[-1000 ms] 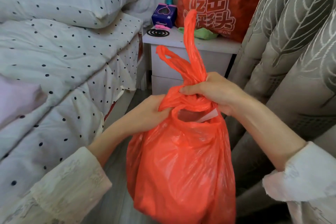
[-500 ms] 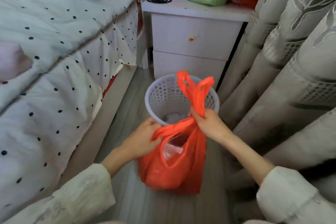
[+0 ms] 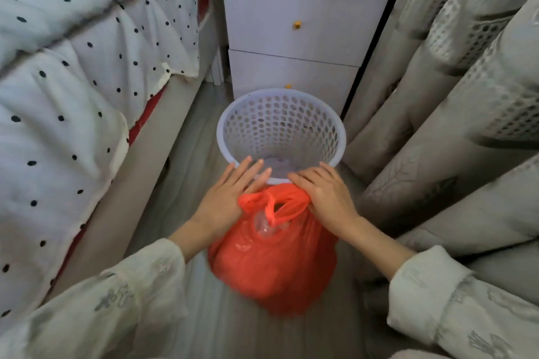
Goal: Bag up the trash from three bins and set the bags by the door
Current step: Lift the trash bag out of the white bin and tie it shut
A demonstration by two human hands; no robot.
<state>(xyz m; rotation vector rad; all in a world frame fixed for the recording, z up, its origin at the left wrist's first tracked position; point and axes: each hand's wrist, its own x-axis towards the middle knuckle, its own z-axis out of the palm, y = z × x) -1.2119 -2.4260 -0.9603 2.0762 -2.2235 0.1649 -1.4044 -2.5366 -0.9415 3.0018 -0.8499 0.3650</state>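
An orange plastic trash bag (image 3: pixel 271 265), full and gathered at the top, stands on the floor just in front of a white perforated bin (image 3: pixel 280 128). My left hand (image 3: pixel 230 198) lies against the left end of the bag's handles, and my right hand (image 3: pixel 323 195) covers the right end. The handles stretch taut between the two hands. Each hand's fingers reach forward to the bin's near rim, and both thumbs are hidden under the plastic. Something pale lies at the bottom of the bin.
A bed with a polka-dot cover (image 3: pixel 73 81) runs along the left. A white two-drawer nightstand (image 3: pixel 297 29) stands right behind the bin. Grey curtains (image 3: pixel 455 114) hang close on the right. The floor strip between them is narrow.
The bag has come down from chest height to the floor before the bin. Its upright handles now lie flat between my hands, and my fingers have stretched out.
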